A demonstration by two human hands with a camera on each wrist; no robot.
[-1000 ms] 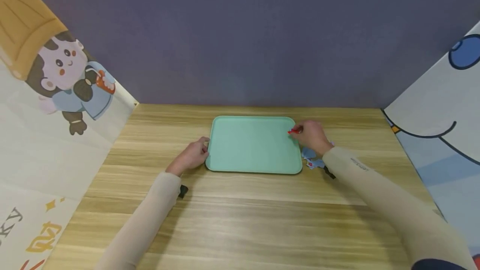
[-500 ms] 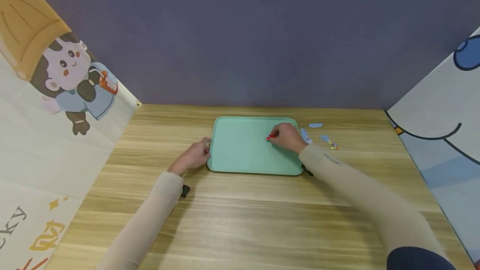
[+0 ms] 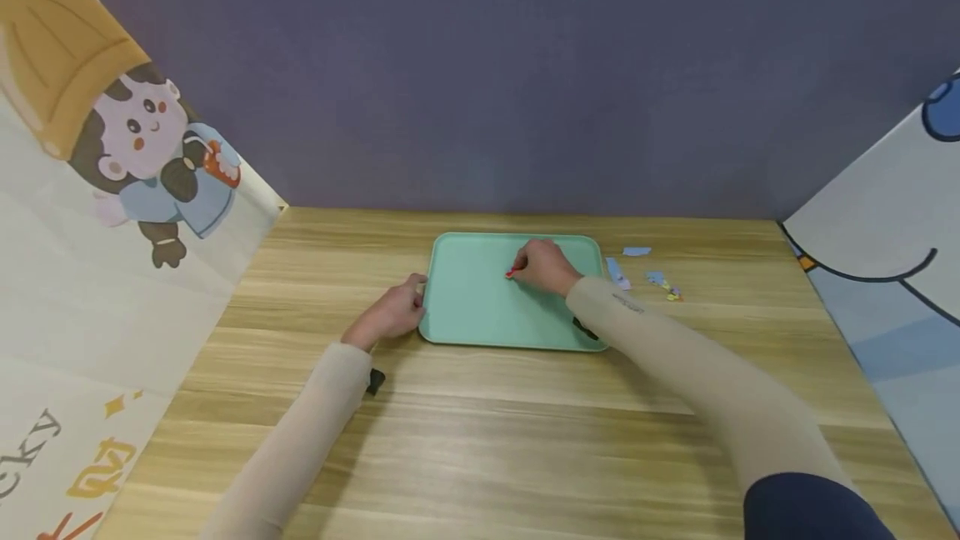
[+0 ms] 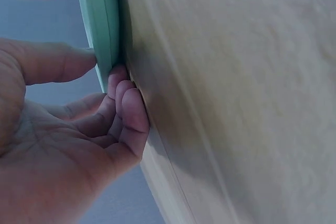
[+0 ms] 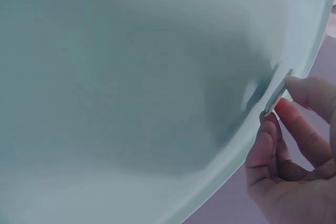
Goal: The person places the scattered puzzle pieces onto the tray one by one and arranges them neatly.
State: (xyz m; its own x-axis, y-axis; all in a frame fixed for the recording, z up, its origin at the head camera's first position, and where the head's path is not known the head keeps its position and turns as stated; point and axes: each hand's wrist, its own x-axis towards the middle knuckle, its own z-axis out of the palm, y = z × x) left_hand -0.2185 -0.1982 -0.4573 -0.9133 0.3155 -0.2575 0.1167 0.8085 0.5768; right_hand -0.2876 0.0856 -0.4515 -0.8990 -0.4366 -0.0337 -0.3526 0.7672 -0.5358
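Looks like the placing step to me: the right hand (image 3: 546, 267) has its grip pinched on a small red piece (image 3: 511, 274) over the tray (image 3: 468, 307), can't tell if it's touching. Next move probably calls for a gentle lower and release. Left hand's (image 3: 392, 312) clamped on the tray's left rim. Versus half a second ago, the piece is further left, nearer mid-tray.

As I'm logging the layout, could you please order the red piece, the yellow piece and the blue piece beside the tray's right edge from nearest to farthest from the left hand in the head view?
1. Red piece: over the tray, pinched in the right hand.
2. Blue piece: just beyond the tray's right edge.
3. Yellow piece: farther right, on the table.
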